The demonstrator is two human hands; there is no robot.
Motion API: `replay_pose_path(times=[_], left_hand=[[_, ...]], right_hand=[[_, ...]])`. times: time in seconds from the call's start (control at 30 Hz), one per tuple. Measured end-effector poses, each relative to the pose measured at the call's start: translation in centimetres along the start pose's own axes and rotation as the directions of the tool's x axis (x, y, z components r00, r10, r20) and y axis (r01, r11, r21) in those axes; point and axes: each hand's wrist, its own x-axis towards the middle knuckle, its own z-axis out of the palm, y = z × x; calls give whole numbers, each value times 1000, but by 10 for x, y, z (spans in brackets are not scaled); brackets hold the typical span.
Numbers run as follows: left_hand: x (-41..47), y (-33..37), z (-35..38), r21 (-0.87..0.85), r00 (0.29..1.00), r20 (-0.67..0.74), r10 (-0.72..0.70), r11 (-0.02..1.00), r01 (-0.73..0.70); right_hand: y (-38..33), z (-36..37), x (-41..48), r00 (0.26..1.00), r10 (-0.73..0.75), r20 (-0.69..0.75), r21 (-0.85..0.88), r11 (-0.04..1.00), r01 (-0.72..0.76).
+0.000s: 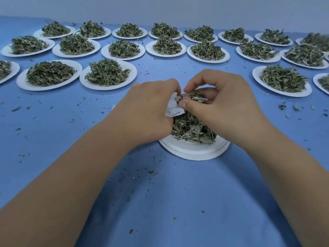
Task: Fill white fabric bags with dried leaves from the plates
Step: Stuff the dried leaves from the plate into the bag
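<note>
Blue bench (160,202): rows of white plates (106,87) w/ leaf heaps (106,72) across far side; one plate (194,152) near centre; leaf crumbs (282,106) scattered.

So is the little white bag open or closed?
Open. The left hand holds the small white fabric bag while fingers of the right hand press dried green leaves into its mouth.

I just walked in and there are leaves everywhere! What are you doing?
A person is filling a small white fabric bag with dried leaves. The left hand grips the bag over the nearest paper plate, while the right hand pinches a clump of leaves at the bag's mouth. Many more heaped plates wait on the blue tablecloth, with crumbs scattered around.
</note>
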Motion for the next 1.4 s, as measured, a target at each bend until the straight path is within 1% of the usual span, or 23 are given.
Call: replay_pose_path(times=[0.07,0.17,0.33,0.43,0.6,0.83,0.9,1.0,1.1,1.17,1.23,1.33,1.4], left_hand=[[0,0,1,3,1000,-10,-1,1000,1],[0,0,2,-16,1000,-12,6,1000,-7],[-1,-5,3,-158,998,17,-56,986,58],[-1,-7,3,-215,999,19,-43,976,46],[0,-1,7,-238,999,8,-37,970,38],[0,-4,4,-261,998,23,-66,963,70],[-1,-4,3,-273,998,28,-60,960,66],[-1,-3,3,-271,999,17,-41,961,44],[-1,-4,5,-271,999,-6,-36,962,33],[-2,-4,5,-277,1000,-11,-27,961,23],[-2,-4,5,-281,1000,-1,-8,960,7],[-1,-4,4,-300,1000,12,2,954,1],[-1,-4,4,-302,1000,14,-1,953,5]], right_hand=[[-1,0,-1,1000,5,-15,8,1000,-5],[-1,0,-2,999,-8,-50,-51,999,6],[1,-6,0,996,51,-77,-34,998,-53],[4,-4,0,998,18,-63,-59,998,-22],[-1,-1,-1,998,-65,-7,-51,997,64],[0,-8,1,986,-54,156,160,987,28],[0,-9,0,981,-59,184,188,982,24],[1,-8,0,979,-63,192,192,981,25],[2,-6,1,989,-39,143,218,976,7],[2,-3,2,995,-30,97,181,983,12],[1,-1,1,996,-49,70,94,995,42],[1,-1,1,995,-61,80,17,998,60],[2,-1,2,996,-54,70,-3,999,54]])
